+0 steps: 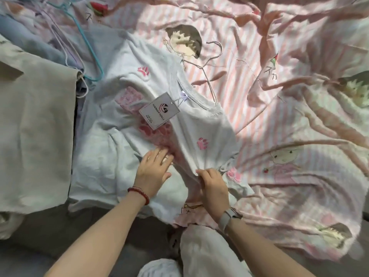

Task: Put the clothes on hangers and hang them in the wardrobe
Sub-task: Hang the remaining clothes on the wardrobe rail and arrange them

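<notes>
A white T-shirt with pink paw prints lies spread on the bed, a shop tag on its chest. A thin wire hanger pokes out of its neckline, hook toward the top. My left hand rests flat on the shirt's pink print with fingers straight. My right hand pinches the shirt's fabric near its lower edge and lifts a fold. Blue and pale purple hangers lie at the upper left.
A grey garment lies at the left, with blue clothing behind it. The rumpled pink striped bedsheet with cartoon figures covers the right side. My knee in pale trousers is at the bottom.
</notes>
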The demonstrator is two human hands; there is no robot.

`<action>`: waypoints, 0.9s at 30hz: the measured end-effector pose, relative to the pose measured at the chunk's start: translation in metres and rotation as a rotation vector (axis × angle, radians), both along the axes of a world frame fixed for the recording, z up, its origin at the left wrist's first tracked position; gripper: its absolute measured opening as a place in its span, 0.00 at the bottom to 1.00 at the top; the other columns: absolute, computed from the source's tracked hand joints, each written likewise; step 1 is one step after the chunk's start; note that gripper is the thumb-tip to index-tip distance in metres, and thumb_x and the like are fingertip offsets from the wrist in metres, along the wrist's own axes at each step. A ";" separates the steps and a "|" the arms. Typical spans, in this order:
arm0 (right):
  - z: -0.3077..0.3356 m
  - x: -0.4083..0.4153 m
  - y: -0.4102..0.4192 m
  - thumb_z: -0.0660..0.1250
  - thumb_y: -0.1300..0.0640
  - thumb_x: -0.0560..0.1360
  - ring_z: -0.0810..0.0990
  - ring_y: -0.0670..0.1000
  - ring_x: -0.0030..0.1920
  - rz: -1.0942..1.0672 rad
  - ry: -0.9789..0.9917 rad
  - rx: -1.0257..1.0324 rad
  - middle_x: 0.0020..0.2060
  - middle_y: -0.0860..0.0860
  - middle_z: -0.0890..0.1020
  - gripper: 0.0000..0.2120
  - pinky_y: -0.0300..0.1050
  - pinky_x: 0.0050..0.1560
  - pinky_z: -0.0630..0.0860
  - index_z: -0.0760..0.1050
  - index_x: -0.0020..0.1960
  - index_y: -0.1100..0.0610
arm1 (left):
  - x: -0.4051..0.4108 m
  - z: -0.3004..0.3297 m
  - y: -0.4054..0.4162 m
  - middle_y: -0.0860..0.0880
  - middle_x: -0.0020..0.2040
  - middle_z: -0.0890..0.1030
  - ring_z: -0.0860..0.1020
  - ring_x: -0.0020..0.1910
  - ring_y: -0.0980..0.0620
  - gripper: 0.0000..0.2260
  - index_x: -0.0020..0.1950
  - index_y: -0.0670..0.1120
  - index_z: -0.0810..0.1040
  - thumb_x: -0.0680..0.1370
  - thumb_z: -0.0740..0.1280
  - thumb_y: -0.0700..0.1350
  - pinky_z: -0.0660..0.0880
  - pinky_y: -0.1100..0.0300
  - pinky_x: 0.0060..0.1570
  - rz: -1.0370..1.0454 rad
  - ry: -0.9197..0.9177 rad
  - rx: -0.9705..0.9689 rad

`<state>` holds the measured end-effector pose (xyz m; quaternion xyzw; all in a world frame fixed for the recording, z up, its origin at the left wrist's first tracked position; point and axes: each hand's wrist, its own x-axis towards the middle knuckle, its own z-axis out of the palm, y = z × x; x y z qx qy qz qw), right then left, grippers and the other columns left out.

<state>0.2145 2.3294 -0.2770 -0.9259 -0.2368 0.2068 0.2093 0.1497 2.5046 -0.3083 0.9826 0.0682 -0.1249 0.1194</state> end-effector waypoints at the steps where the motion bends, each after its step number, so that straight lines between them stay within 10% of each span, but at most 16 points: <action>1: 0.001 -0.004 0.000 0.73 0.71 0.61 0.77 0.57 0.33 -0.018 -0.003 -0.007 0.33 0.55 0.78 0.13 0.44 0.28 0.73 0.80 0.43 0.60 | -0.005 -0.003 -0.001 0.43 0.55 0.80 0.78 0.55 0.43 0.25 0.54 0.43 0.80 0.60 0.79 0.49 0.73 0.48 0.56 -0.027 0.012 0.024; 13: 0.010 -0.011 -0.003 0.68 0.67 0.69 0.73 0.58 0.32 0.021 -0.207 0.090 0.33 0.57 0.76 0.05 0.50 0.28 0.71 0.79 0.44 0.62 | -0.028 0.008 0.000 0.45 0.33 0.76 0.75 0.32 0.45 0.06 0.38 0.41 0.78 0.68 0.73 0.33 0.71 0.54 0.32 0.189 -0.301 -0.112; 19: 0.018 -0.059 -0.033 0.61 0.55 0.77 0.77 0.57 0.44 0.419 0.142 -0.113 0.41 0.54 0.78 0.10 0.49 0.38 0.71 0.78 0.54 0.54 | -0.108 0.037 -0.022 0.46 0.30 0.76 0.76 0.30 0.46 0.11 0.36 0.41 0.79 0.61 0.76 0.29 0.75 0.56 0.29 0.231 -0.178 -0.150; 27: 0.006 -0.029 -0.037 0.59 0.57 0.74 0.77 0.62 0.51 0.066 -0.113 -0.053 0.51 0.60 0.79 0.15 0.56 0.48 0.74 0.76 0.56 0.62 | -0.073 0.031 -0.047 0.43 0.53 0.80 0.79 0.50 0.41 0.24 0.56 0.45 0.79 0.62 0.78 0.46 0.76 0.49 0.42 0.167 -0.044 -0.037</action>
